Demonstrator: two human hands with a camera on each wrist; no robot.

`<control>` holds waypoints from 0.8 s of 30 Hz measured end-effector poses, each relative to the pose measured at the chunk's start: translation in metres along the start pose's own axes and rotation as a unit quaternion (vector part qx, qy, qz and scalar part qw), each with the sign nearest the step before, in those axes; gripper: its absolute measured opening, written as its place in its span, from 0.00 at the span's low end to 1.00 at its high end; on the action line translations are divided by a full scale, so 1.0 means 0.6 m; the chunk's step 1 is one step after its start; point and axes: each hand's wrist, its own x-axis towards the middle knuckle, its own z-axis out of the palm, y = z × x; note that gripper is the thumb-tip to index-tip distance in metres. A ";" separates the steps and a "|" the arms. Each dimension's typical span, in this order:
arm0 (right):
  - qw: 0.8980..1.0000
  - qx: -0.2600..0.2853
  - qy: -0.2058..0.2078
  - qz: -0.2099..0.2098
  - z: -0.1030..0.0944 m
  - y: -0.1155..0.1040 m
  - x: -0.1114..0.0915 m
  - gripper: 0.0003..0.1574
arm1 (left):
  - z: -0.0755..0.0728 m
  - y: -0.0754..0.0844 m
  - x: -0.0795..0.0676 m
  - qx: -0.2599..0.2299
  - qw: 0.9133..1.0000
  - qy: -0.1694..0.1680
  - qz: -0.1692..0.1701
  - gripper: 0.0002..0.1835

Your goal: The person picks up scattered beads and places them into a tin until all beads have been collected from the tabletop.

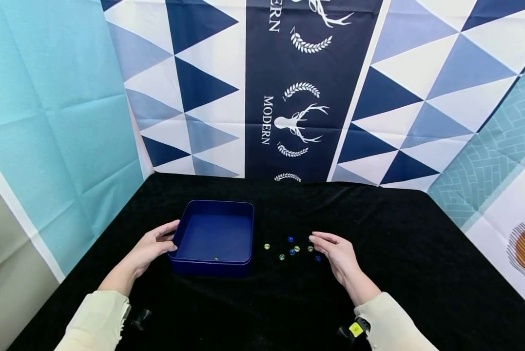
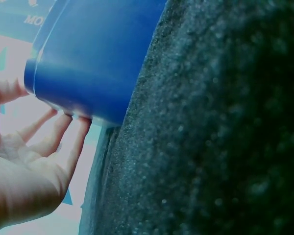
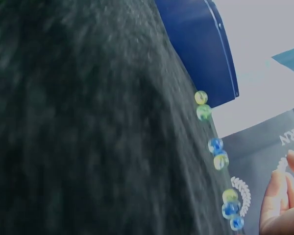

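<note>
A dark blue rectangular box (image 1: 213, 269), open at the top, stands on the table, with one greenish marble (image 1: 216, 259) inside near its front wall. My left hand (image 1: 150, 247) holds the box's left side, thumb at the rim; in the left wrist view its fingertips touch the outer wall. To the right of the box lie several glass marbles: yellow (image 1: 267, 246), green (image 1: 281, 257) and blue (image 1: 318, 259) among them. My right hand (image 1: 339, 253) is over the right end of this group, pinching a small pale marble (image 1: 310, 238) at the fingertips, mostly covered by them.
Black cloth (image 1: 262, 312) covers the table. A patterned curtain (image 1: 297, 97) hangs behind its far edge, and a light blue curtain (image 1: 60, 107) hangs at the left. A wrist-worn device (image 1: 358, 327) with a yellow label sits at the right sleeve.
</note>
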 end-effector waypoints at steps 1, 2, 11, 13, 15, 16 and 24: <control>1.000 -0.001 0.000 0.000 -0.004 -0.001 0.000 0.13 | 0.000 -0.001 0.000 -0.001 1.000 0.001 -0.001 0.38; 1.000 -0.003 0.001 0.000 -0.008 -0.001 0.000 0.13 | 0.000 -0.002 0.001 -0.001 1.000 0.002 -0.002 0.38; 1.000 -0.013 0.003 -0.002 -0.039 -0.009 0.000 0.09 | 0.000 -0.003 0.001 -0.002 1.000 0.001 -0.004 0.39; 1.000 -0.014 0.001 -0.006 -0.045 -0.009 0.002 0.08 | 0.000 -0.003 0.001 -0.002 1.000 0.001 -0.005 0.39; 1.000 -0.014 -0.003 -0.010 -0.051 -0.009 0.003 0.08 | 0.000 -0.003 0.001 -0.002 1.000 0.001 -0.003 0.38; 1.000 -0.014 -0.006 -0.011 -0.054 -0.009 0.004 0.08 | -0.001 -0.002 0.000 -0.002 1.000 0.002 -0.002 0.38; 0.998 -0.062 0.011 -0.019 -0.079 -0.013 0.011 0.08 | -0.001 -0.002 0.000 -0.003 1.000 0.004 0.004 0.38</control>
